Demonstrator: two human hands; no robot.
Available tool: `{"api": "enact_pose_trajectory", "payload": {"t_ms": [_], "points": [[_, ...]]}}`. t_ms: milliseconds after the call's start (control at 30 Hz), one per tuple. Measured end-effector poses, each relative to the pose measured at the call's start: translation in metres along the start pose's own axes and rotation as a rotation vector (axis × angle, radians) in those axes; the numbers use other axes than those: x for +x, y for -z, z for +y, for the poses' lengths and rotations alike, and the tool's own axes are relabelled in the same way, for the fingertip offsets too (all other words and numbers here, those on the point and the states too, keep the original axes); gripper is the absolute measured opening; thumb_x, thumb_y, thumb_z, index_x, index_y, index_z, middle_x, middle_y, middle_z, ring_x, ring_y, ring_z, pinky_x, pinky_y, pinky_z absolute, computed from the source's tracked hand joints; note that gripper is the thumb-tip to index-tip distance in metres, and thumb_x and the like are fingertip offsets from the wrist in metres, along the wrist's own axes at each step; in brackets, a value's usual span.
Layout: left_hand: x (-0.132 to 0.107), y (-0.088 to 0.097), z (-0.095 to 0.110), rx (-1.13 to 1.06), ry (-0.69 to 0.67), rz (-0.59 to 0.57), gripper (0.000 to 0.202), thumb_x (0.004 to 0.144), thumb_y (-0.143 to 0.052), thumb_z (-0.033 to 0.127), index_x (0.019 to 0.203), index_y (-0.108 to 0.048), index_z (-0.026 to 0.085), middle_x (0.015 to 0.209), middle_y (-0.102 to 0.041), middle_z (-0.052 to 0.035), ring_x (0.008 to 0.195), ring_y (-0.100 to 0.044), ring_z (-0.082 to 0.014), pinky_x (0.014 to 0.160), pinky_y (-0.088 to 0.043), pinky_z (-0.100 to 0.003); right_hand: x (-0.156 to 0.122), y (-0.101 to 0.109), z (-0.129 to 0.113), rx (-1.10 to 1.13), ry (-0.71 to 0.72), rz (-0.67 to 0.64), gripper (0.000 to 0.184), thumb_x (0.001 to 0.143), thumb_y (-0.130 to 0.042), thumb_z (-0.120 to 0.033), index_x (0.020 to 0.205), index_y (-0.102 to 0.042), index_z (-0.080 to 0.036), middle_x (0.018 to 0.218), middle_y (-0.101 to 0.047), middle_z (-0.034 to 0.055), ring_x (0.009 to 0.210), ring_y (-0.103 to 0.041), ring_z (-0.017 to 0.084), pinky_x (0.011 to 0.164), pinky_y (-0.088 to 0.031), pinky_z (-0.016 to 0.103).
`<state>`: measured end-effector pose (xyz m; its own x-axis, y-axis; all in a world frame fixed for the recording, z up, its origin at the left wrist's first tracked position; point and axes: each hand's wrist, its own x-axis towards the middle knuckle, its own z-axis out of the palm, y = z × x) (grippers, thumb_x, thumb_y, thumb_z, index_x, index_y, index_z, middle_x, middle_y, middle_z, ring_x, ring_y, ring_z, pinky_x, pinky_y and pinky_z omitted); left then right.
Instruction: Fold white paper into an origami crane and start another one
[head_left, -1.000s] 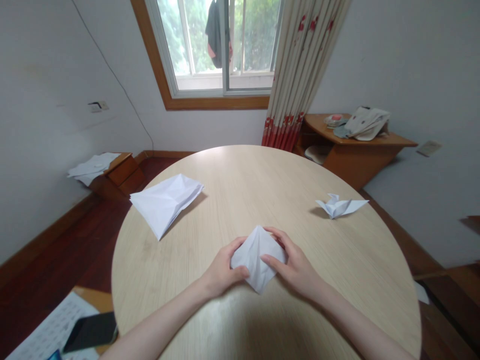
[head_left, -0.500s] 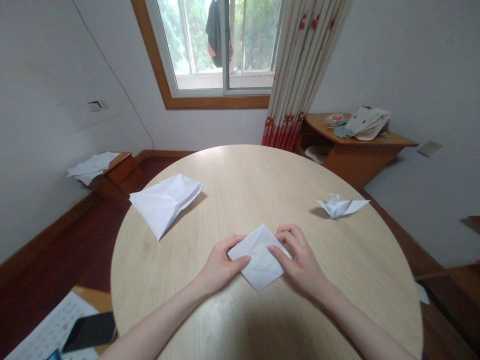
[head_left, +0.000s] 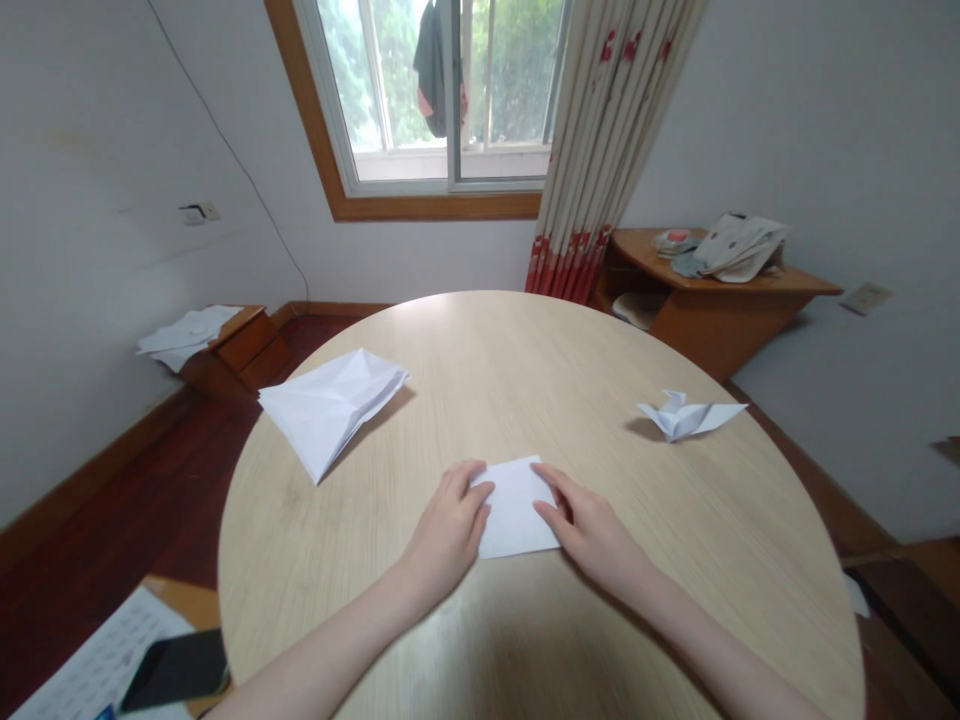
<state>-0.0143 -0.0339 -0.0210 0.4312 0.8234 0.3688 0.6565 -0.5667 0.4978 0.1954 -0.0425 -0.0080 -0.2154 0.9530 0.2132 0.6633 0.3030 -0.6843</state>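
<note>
A small folded square of white paper is in front of me, low over or on the table, its edges roughly parallel to the table front. My left hand holds its left edge, with thumb and fingers closed on it. On the opposite edge, my right hand has its thumb on top and its index finger at the far corner. Whether the paper rests fully on the table I cannot tell. A folded paper crane stands farther off to the right, and a stack of creased white paper lies to the left.
The round wooden table reaches toward the window. A black phone and a printed sheet lie on a lower surface at the near left. A wooden desk with a bag stands at the back right.
The paper has turned from a diamond to a square-on position and sits flatter. Both hands have shifted with it, their fingers now along its left and right edges.
</note>
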Motion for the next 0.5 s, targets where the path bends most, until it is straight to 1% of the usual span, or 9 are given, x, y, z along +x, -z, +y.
{"api": "enact_pose_trajectory", "payload": {"t_ms": [67,100,167,200,233,300,367,433,500], "points": [[-0.003,-0.005,0.001,0.128,-0.056,-0.102,0.033,0.097,-0.037,0.020,0.124,-0.055,0.014,0.134,-0.054,-0.0151,0.127,-0.048,-0.0256,0.107,-0.040,-0.048,-0.001,-0.002,0.004,-0.162,0.053,-0.024,0.034,0.091,-0.043,-0.023,0.119,-0.061,-0.017,0.090,-0.068,0.0092,0.081,-0.064,0.022,0.071,-0.051,0.035],[-0.005,-0.007,0.002,0.197,-0.072,-0.133,0.037,0.098,-0.035,0.023,0.130,-0.051,0.012,0.138,-0.050,-0.0165,0.131,-0.045,-0.0265,0.108,-0.040,-0.048,-0.001,-0.002,0.004,-0.251,0.078,-0.030,0.035,0.091,-0.042,-0.022,0.118,-0.063,-0.018,0.088,-0.067,0.0092,0.080,-0.064,0.023,0.070,-0.051,0.035],[-0.008,-0.010,0.006,0.322,-0.095,-0.168,0.044,0.100,-0.032,0.028,0.137,-0.043,0.007,0.144,-0.043,-0.0188,0.137,-0.037,-0.0279,0.109,-0.038,-0.048,-0.002,-0.004,0.003,-0.419,0.119,-0.030,0.035,0.092,-0.041,-0.021,0.119,-0.064,-0.019,0.080,-0.065,0.0084,0.075,-0.061,0.023,0.066,-0.050,0.034],[-0.010,-0.011,0.008,0.371,-0.096,-0.173,0.047,0.100,-0.030,0.030,0.139,-0.041,0.006,0.146,-0.039,-0.0192,0.138,-0.033,-0.0283,0.110,-0.036,-0.047,-0.003,-0.004,0.002,-0.485,0.140,-0.019,0.035,0.091,-0.042,-0.020,0.119,-0.065,-0.019,0.079,-0.064,0.0088,0.075,-0.060,0.023,0.066,-0.050,0.035],[-0.011,-0.011,0.010,0.410,-0.092,-0.175,0.049,0.100,-0.029,0.031,0.140,-0.039,0.005,0.147,-0.037,-0.0192,0.139,-0.031,-0.0287,0.111,-0.034,-0.048,-0.003,-0.005,0.002,-0.532,0.164,-0.002,0.035,0.091,-0.043,-0.018,0.118,-0.065,-0.019,0.082,-0.064,0.0104,0.077,-0.059,0.024,0.068,-0.051,0.036],[-0.011,-0.011,0.013,0.462,-0.074,-0.174,0.052,0.100,-0.027,0.034,0.141,-0.038,0.005,0.149,-0.035,-0.0187,0.140,-0.029,-0.0294,0.112,-0.031,-0.049,-0.004,-0.008,0.001,-0.572,0.216,0.031,0.038,0.089,-0.042,-0.013,0.120,-0.064,-0.018,0.099,-0.065,0.0152,0.091,-0.059,0.027,0.076,-0.051,0.042],[-0.011,-0.010,0.013,0.485,-0.062,-0.179,0.053,0.100,-0.026,0.037,0.143,-0.037,0.006,0.149,-0.034,-0.0179,0.141,-0.027,-0.0295,0.112,-0.029,-0.051,-0.005,-0.013,0.003,-0.565,0.273,0.030,0.044,0.089,-0.038,-0.008,0.126,-0.059,-0.017,0.120,-0.062,0.0173,0.110,-0.056,0.029,0.088,-0.050,0.047],[-0.010,-0.009,0.013,0.490,-0.061,-0.191,0.055,0.100,-0.026,0.040,0.144,-0.036,0.007,0.150,-0.033,-0.0171,0.141,-0.026,-0.0290,0.112,-0.027,-0.051,-0.005,-0.017,0.007,-0.552,0.317,-0.017,0.048,0.090,-0.034,-0.008,0.133,-0.052,-0.014,0.133,-0.056,0.0167,0.123,-0.050,0.028,0.098,-0.046,0.048],[-0.010,-0.008,0.012,0.490,-0.068,-0.206,0.057,0.100,-0.025,0.042,0.144,-0.034,0.007,0.150,-0.032,-0.0171,0.142,-0.024,-0.0289,0.113,-0.024,-0.052,-0.005,-0.020,0.011,-0.555,0.326,-0.078,0.048,0.093,-0.031,-0.010,0.138,-0.046,-0.011,0.141,-0.049,0.0168,0.131,-0.045,0.026,0.103,-0.043,0.048]]}}
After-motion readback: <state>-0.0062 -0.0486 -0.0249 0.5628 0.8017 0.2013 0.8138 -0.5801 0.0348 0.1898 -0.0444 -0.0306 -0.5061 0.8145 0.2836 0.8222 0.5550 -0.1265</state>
